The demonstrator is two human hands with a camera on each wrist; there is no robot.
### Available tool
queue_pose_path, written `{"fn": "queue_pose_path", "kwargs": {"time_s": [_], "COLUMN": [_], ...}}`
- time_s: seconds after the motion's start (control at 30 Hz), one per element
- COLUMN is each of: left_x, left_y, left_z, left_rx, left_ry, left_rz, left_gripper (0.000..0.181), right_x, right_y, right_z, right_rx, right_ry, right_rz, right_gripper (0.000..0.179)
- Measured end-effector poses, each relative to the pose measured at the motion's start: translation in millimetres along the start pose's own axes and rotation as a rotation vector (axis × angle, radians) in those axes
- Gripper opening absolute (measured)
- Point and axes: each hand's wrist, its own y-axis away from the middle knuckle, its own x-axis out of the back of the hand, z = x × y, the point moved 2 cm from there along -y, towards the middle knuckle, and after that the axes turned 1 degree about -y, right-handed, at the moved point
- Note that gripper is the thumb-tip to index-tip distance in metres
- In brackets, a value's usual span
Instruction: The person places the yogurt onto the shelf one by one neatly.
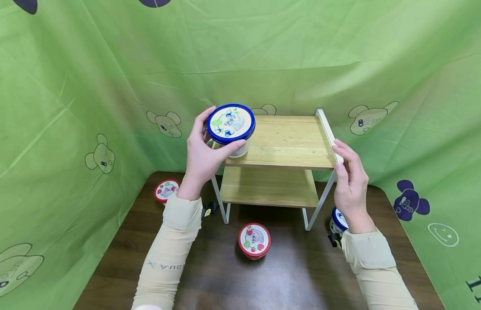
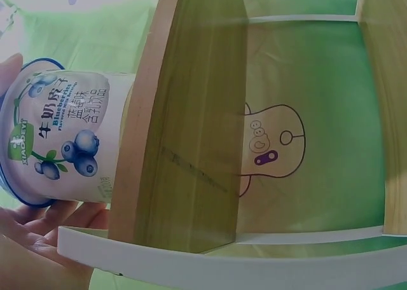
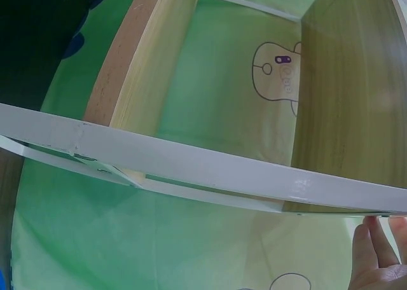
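A white cup with a blue lid and blueberry pictures (image 1: 231,122) is gripped between the thumb and fingers of my left hand (image 1: 203,150). It is upright at the left end of the upper wooden shelf (image 1: 288,137); in the left wrist view the shelf edge hides the base of the cup (image 2: 67,134), so I cannot tell whether it touches the board. At the opposite end, my right hand (image 1: 351,183) touches the white side rail (image 1: 329,133) with its fingertips. The right wrist view shows fairly straight fingers (image 3: 375,245) against the rail's outer side.
Below is a lower wooden shelf (image 1: 269,186) on white metal legs. A red-lidded cup (image 1: 254,241) stands on the dark table (image 1: 279,275) before the rack, another red-lidded cup (image 1: 167,190) at left. A blue-lidded cup (image 1: 338,220) is partly behind my right wrist. Green cloth (image 1: 240,56) hangs behind.
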Motion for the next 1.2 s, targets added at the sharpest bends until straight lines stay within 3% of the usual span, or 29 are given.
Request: {"fn": "queue_pose_path", "kwargs": {"time_s": [0.13,0.47,0.7,1.2], "left_x": [0.9,-0.1,-1.0,-2.3], "left_y": [-4.4,-8.4,-9.8,-12.2], "left_z": [-20.2,-26.3,-27.6,-29.9], "left_rx": [0.008,0.072,0.124,0.138], "left_ry": [0.003,0.029,-0.023,-0.013], "left_rz": [0.0,-0.013,-0.014,-0.019], "left_gripper": [0.091,0.089,0.091,0.091], "right_x": [0,0,0,-1], "right_y": [0.1,0.7,1.0,1.0], "right_z": [-1,-1,0,-1], "right_rx": [-0.003,-0.004,-0.002,0.0], "right_ry": [0.0,-0.002,-0.004,-0.009], "right_rz": [-0.003,0.0,0.002,0.004], "right_gripper": [0.032,0.032,0.032,0.032]}}
